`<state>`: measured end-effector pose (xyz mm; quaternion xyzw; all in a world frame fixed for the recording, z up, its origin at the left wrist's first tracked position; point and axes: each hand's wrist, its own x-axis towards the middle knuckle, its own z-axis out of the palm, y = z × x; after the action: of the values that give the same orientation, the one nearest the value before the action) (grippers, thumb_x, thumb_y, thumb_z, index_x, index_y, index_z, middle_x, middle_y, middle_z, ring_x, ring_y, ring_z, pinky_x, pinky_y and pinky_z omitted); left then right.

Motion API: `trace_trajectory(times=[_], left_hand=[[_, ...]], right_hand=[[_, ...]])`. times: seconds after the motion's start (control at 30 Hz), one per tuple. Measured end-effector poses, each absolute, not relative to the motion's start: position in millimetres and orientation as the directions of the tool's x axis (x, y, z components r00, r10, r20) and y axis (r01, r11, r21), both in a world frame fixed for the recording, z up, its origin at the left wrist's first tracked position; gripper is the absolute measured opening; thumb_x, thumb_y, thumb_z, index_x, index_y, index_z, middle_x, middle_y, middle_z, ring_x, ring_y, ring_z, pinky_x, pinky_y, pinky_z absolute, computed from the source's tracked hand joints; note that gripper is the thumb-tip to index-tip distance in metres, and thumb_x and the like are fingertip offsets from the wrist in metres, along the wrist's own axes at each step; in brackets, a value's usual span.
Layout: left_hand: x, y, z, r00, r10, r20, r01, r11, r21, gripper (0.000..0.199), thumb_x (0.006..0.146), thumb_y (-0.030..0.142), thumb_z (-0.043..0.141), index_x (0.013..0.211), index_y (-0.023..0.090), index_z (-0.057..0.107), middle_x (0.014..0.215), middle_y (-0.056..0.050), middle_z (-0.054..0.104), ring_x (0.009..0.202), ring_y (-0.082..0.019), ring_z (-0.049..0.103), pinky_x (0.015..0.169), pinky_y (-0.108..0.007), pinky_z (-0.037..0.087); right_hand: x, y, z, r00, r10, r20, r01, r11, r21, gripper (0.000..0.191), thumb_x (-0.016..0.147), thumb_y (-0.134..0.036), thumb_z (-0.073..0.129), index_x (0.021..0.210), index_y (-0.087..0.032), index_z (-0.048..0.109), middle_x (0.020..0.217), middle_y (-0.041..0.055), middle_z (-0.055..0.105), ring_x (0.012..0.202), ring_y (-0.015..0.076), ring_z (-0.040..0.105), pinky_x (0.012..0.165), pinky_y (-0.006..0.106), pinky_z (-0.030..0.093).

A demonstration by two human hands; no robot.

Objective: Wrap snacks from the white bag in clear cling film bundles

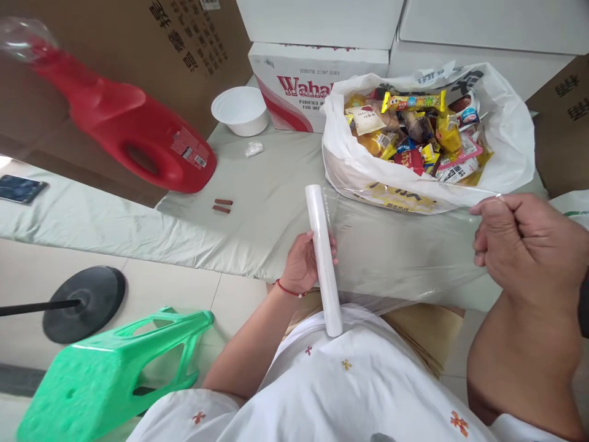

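Observation:
My left hand (301, 264) is wrapped round a white roll of clear plastic film (324, 264), which stands nearly upright in the view, its lower end against my shirt. A sheet of the film (391, 245) stretches from the roll to the right, above the cloth. My right hand (519, 236) is closed in a pinch on the film's far upper corner. Just beyond the sheet sits a white plastic bag (345, 162), open at the top and full of wrapped snacks (414, 132).
A red jug (151, 141) leans at the left, near a white bowl (243, 110), a crumpled white scrap (253, 148) and two small brown strips (223, 205). Boxes (294, 80) line the back. A green stool (92, 374) and a phone (21, 188) are at the left.

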<state>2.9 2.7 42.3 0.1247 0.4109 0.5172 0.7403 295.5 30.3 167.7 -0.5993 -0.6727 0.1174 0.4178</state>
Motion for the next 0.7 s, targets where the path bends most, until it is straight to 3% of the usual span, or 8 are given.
trace_trajectory(times=[0.07, 0.13, 0.27, 0.33, 0.4, 0.5, 0.6, 0.7], left_hand=[[6.9, 7.6, 42.7, -0.027, 0.861, -0.508, -0.539, 0.415, 0.733, 0.054, 0.063, 0.043, 0.093, 0.099, 0.02, 0.06, 0.079, 0.003, 0.064, 0.063, -0.011, 0.06, 0.052, -0.024, 0.055], [7.0, 12.5, 42.9, -0.16, 0.858, -0.489, -0.431, 0.385, 0.816, 0.059, 0.056, 0.028, 0.098, 0.096, 0.021, 0.055, 0.077, 0.007, 0.06, 0.062, -0.009, 0.06, 0.054, -0.023, 0.055], [-9.8, 15.5, 42.5, -0.083, 0.858, -0.508, -0.494, 0.407, 0.768, 0.049, 0.058, 0.02, 0.089, 0.093, 0.019, 0.054, 0.086, 0.0, 0.069, 0.083, -0.017, 0.072, 0.076, -0.032, 0.063], [-19.7, 13.9, 42.5, -0.042, 0.849, -0.526, -0.527, 0.429, 0.734, 0.042, 0.06, 0.024, 0.084, 0.091, 0.018, 0.057, 0.086, -0.003, 0.07, 0.084, -0.018, 0.072, 0.075, -0.033, 0.064], [-25.5, 12.5, 43.3, -0.08, 0.844, -0.53, -0.5, 0.426, 0.754, 0.039, 0.065, 0.036, 0.081, 0.091, 0.019, 0.057, 0.08, -0.001, 0.067, 0.072, -0.015, 0.067, 0.063, -0.029, 0.062], [-26.6, 13.9, 46.5, -0.192, 0.856, -0.479, -0.307, 0.411, 0.858, 0.047, 0.072, 0.052, 0.082, 0.096, 0.022, 0.053, 0.074, 0.005, 0.059, 0.057, -0.011, 0.059, 0.048, -0.023, 0.053], [-26.3, 18.6, 51.2, -0.258, 0.892, -0.371, -0.13, 0.349, 0.928, 0.055, 0.068, 0.049, 0.089, 0.096, 0.023, 0.049, 0.077, 0.007, 0.058, 0.056, -0.01, 0.06, 0.049, -0.023, 0.051], [-28.9, 20.7, 55.9, -0.22, 0.912, -0.347, -0.147, 0.321, 0.936, 0.051, 0.07, 0.047, 0.087, 0.097, 0.022, 0.051, 0.087, 0.003, 0.064, 0.069, -0.014, 0.07, 0.058, -0.026, 0.055]], right_hand=[[296.1, 25.9, 156.9, 0.067, 0.918, 0.392, 0.709, 0.232, -0.666, 0.032, 0.104, -0.047, 0.058, 0.094, -0.02, 0.073, 0.052, -0.0055, 0.055, 0.038, 0.0093, 0.052, 0.037, 0.022, 0.037], [299.3, 20.5, 147.2, 0.108, 0.919, 0.38, 0.708, 0.197, -0.679, 0.031, 0.103, -0.047, 0.058, 0.095, -0.02, 0.073, 0.053, -0.0052, 0.056, 0.039, 0.0104, 0.053, 0.038, 0.023, 0.039], [313.8, 9.6, 127.1, 0.236, 0.917, 0.321, 0.651, 0.095, -0.753, 0.034, 0.101, -0.051, 0.061, 0.094, -0.021, 0.072, 0.055, -0.0046, 0.056, 0.04, 0.0118, 0.052, 0.038, 0.024, 0.041], [320.9, 4.4, 115.4, 0.296, 0.918, 0.263, 0.611, 0.03, -0.791, 0.037, 0.099, -0.055, 0.062, 0.092, -0.021, 0.072, 0.056, -0.0043, 0.055, 0.04, 0.0123, 0.052, 0.037, 0.024, 0.041], [325.0, -0.8, 103.1, 0.334, 0.925, 0.184, 0.569, -0.043, -0.821, 0.041, 0.097, -0.06, 0.062, 0.091, -0.02, 0.072, 0.055, -0.0042, 0.054, 0.039, 0.0124, 0.051, 0.036, 0.025, 0.041], [325.9, -8.8, 86.4, 0.356, 0.933, 0.052, 0.504, -0.145, -0.852, 0.046, 0.094, -0.066, 0.063, 0.09, -0.021, 0.07, 0.055, -0.0035, 0.054, 0.038, 0.0129, 0.05, 0.036, 0.026, 0.039], [325.4, -16.4, 74.1, 0.391, 0.92, -0.032, 0.456, -0.224, -0.862, 0.049, 0.092, -0.07, 0.062, 0.09, -0.021, 0.069, 0.056, -0.0025, 0.055, 0.04, 0.0141, 0.05, 0.038, 0.027, 0.039], [330.0, -21.6, 61.7, 0.404, 0.912, -0.075, 0.447, -0.268, -0.853, 0.048, 0.093, -0.07, 0.06, 0.091, -0.022, 0.068, 0.058, -0.0025, 0.054, 0.041, 0.0148, 0.05, 0.04, 0.029, 0.04]])
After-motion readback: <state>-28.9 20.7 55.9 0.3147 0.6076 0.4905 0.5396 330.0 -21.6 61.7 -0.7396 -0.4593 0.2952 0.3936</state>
